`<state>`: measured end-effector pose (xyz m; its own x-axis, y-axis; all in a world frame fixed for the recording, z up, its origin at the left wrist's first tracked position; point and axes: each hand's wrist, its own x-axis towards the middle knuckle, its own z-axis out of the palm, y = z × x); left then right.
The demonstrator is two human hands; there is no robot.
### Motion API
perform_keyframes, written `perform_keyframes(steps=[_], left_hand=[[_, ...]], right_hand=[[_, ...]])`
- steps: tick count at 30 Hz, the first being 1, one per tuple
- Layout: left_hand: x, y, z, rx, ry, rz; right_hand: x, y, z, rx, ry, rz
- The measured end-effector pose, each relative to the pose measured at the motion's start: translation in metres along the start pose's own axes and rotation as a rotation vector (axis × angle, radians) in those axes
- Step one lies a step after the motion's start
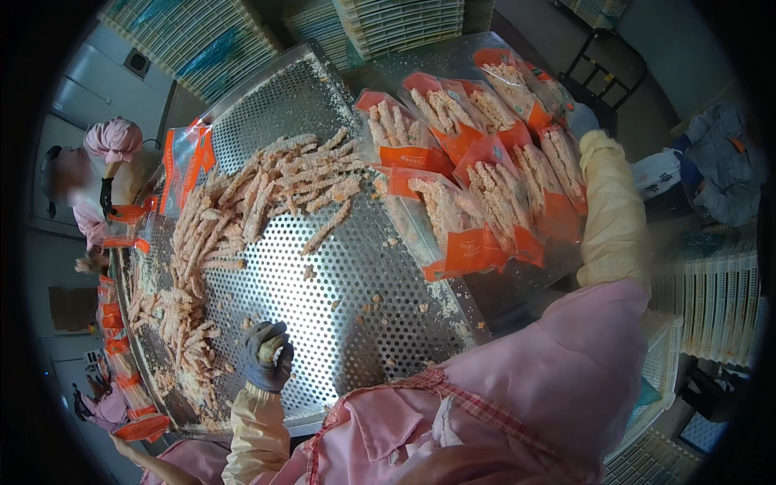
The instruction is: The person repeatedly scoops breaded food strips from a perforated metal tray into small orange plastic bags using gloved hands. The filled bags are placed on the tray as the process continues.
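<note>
My left hand [267, 357], in a grey glove, hovers over the perforated metal tray [279, 260] with its fingers curled. Something pale shows inside the curl, and I cannot tell whether it is food or the glove's palm. Left of it and beyond lies a heap of crumb-coated food sticks [242, 200]. My right arm stretches far out to the right. Its gloved hand [582, 119] is against the edge of a clear-and-orange plastic bag [550, 91] of sticks; its fingertips are partly hidden. Several more filled bags [467, 242] lie in rows beside the tray.
Flat orange-printed bags [182, 170] rest on the tray's far left rim. Stacked plastic trays [400, 30] stand behind the table, others [721, 309] at right. Co-workers in pink [112, 142] are at left; a person in grey-blue [724, 163] is at right, near a black cart [606, 70].
</note>
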<state>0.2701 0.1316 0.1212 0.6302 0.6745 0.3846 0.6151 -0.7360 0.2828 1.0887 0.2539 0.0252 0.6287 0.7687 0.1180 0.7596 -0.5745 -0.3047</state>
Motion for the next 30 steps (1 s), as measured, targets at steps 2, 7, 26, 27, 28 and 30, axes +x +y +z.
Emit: perform_keyframes(steps=[2,7,26,27,28,30], left_hand=[[-0.013,-0.005,0.013,0.008,-0.024,0.062],[-0.082,-0.026,0.05,-0.018,-0.176,0.063],[-0.178,-0.017,0.086,0.167,-0.064,-0.377],[-0.181,-0.022,0.086,0.133,-0.038,-0.38],[-0.182,-0.023,0.086,0.074,-0.027,-0.378],[-0.179,-0.031,0.083,0.046,-0.042,-0.388]], right_hand=[[0.005,-0.02,-0.021,-0.235,-0.074,-0.194],[-0.05,-0.188,-0.096,-0.08,-0.011,-0.463],[-0.364,-0.538,0.202,0.181,0.242,-1.555],[-0.374,-0.558,0.199,0.257,0.2,-1.549],[-0.383,-0.58,0.192,0.391,0.198,-1.626],[-0.397,-0.628,0.179,0.578,0.216,-1.747]])
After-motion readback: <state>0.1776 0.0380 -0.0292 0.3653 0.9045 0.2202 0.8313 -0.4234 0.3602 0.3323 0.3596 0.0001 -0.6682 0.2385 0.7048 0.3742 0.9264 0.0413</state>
